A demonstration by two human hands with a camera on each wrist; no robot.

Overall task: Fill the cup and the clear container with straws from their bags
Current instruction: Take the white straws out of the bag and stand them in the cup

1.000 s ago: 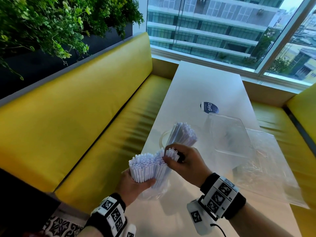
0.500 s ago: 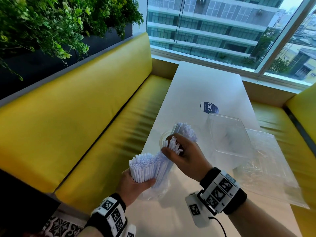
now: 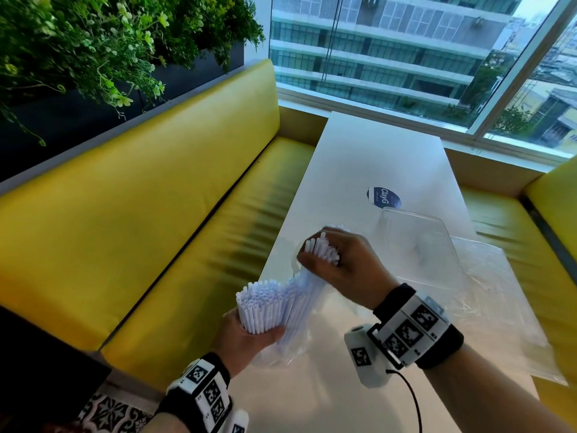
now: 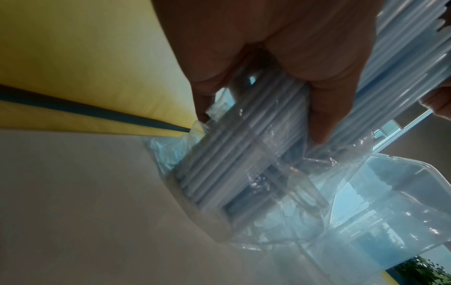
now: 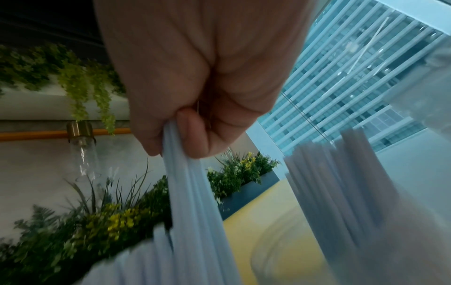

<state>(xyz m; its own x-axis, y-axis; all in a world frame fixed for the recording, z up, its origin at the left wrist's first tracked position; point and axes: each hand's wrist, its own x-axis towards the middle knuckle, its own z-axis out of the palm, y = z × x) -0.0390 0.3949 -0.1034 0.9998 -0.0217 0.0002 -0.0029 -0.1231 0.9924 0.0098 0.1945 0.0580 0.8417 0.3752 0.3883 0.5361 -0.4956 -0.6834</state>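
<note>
My left hand grips a clear bag packed with white straws, held upright over the table's near left edge; the left wrist view shows its fingers wrapped round the bag. My right hand grips a small bunch of white straws partly pulled up out of the bag; its fingers pinch the bunch. Right behind that hand stands the cup, mostly hidden, with straws standing in it. The clear container sits to the right.
A flattened clear plastic bag lies on the white table right of the container. A dark blue round label lies farther back. Yellow benches flank the table; a window runs behind it.
My right hand has risen and moved away from me toward the cup, drawing its bunch of straws farther out of the bag. My left hand has stayed put.
</note>
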